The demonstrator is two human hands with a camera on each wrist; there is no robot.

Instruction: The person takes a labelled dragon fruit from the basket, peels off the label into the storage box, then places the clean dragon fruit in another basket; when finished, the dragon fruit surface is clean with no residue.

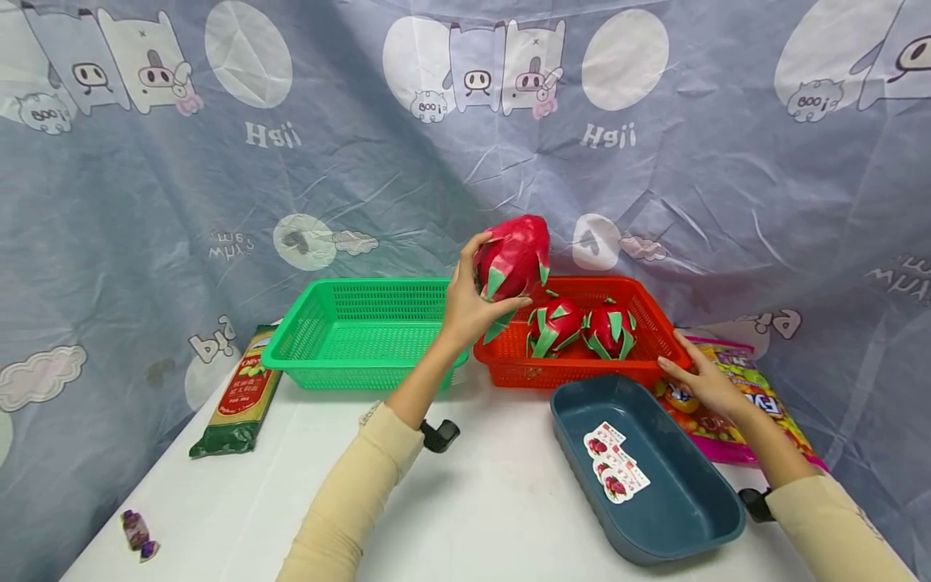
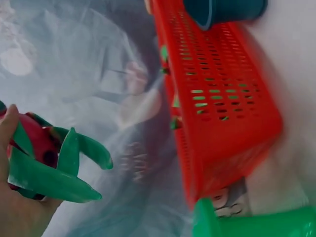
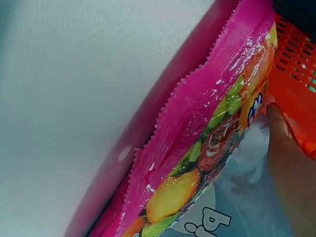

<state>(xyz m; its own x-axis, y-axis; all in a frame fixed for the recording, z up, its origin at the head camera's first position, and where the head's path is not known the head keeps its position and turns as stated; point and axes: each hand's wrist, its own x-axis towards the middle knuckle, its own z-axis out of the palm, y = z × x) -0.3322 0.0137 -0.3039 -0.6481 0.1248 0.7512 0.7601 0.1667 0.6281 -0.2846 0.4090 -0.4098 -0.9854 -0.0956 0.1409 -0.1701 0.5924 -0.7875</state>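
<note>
My left hand grips a red dragon fruit with green leaf tips, raised above the left end of the red basket. In the left wrist view that dragon fruit shows beside my thumb, its green leaves spread out. Two more dragon fruits, one beside the other, lie inside the red basket. At the basket's right front corner, my right hand holds the rim, thumb on the near side. The right wrist view has this hand against the basket wall.
A green basket stands left of the red one. A blue-grey tub with several dragon fruit stickers sits in front. A candy bag lies right, a pasta packet left, a wrapped candy at front left.
</note>
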